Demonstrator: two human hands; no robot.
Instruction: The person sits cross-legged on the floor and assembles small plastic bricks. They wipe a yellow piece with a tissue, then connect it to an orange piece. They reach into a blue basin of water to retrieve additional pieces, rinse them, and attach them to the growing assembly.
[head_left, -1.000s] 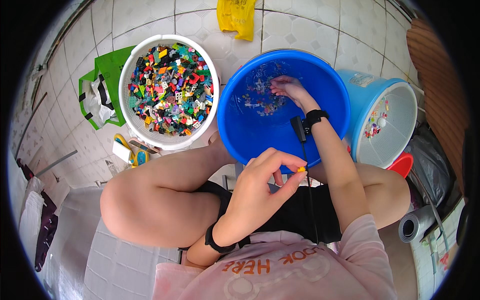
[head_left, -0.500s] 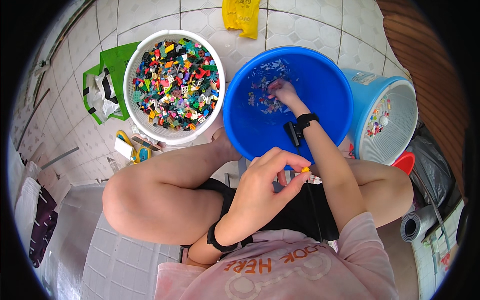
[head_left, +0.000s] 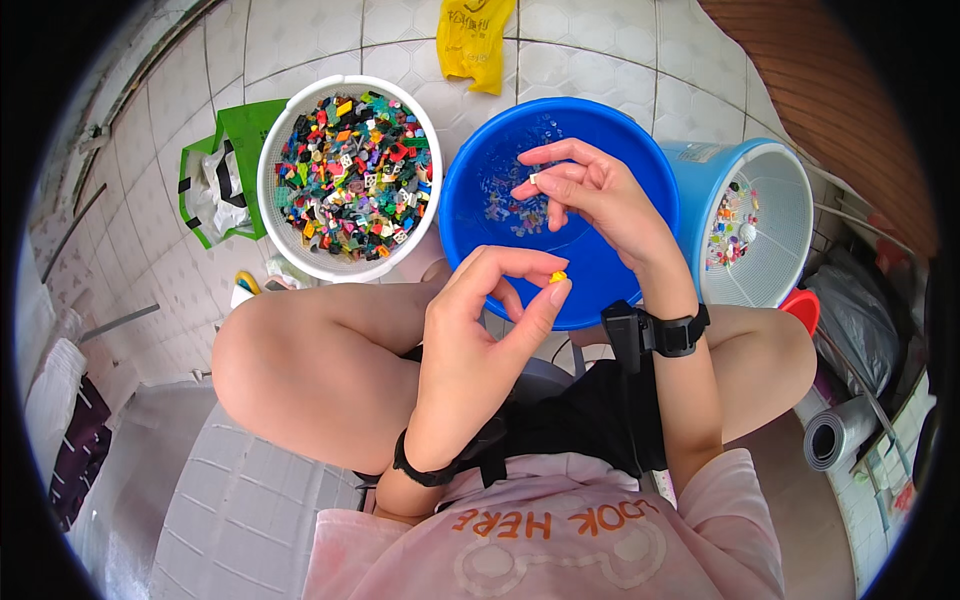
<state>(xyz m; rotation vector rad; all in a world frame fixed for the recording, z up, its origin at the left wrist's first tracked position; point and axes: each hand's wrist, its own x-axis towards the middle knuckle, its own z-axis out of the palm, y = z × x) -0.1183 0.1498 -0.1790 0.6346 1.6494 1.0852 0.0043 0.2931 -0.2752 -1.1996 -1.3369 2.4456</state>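
Note:
My left hand pinches a small yellow building-block piece between thumb and forefinger, just off the near rim of the blue basin. Over that basin, my right hand is closed at thumb and forefinger on a tiny white piece, its other fingers loosely curled. Many small pieces, partly hidden by the right hand, lie in the basin, apparently under water. To the left stands a round white basket heaped with mixed coloured building blocks.
A tilted light-blue bucket with a white mesh inside holds a few small pieces on the right. A green bag lies left of the basket, a yellow plastic bag beyond the basin. A rolled grey mat is at lower right.
My right hand has come up out of the basin with a tiny white piece. My left hand, still pinching the yellow piece, has moved left and up. The view has shifted slightly.

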